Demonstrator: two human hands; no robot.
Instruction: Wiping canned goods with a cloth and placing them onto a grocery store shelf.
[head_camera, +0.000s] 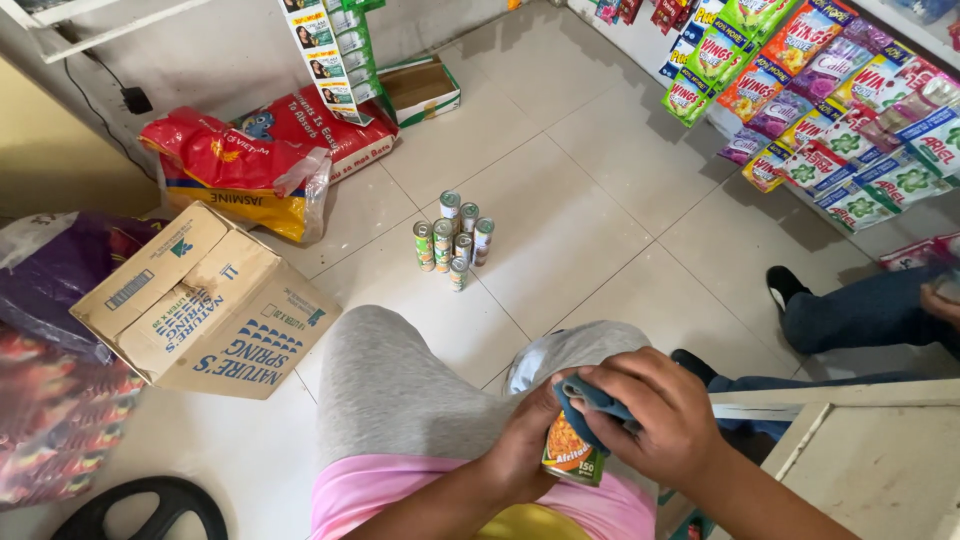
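At far left a cardboard box (205, 300) lies on the tiled floor (590, 200), with a cluster of tins (455, 240) standing upright farther off. Near, over the lap, the left hand (520, 445) grips a small can (572, 450), its long axis roughly upright, tilted slightly; the right hand (665, 420) presses a blue cloth (590, 400) closed over its top, evidently wiping; turning the can looks needed.

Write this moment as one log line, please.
left hand: holds can | right hand: presses blue cloth on can | floor: cluster of cans
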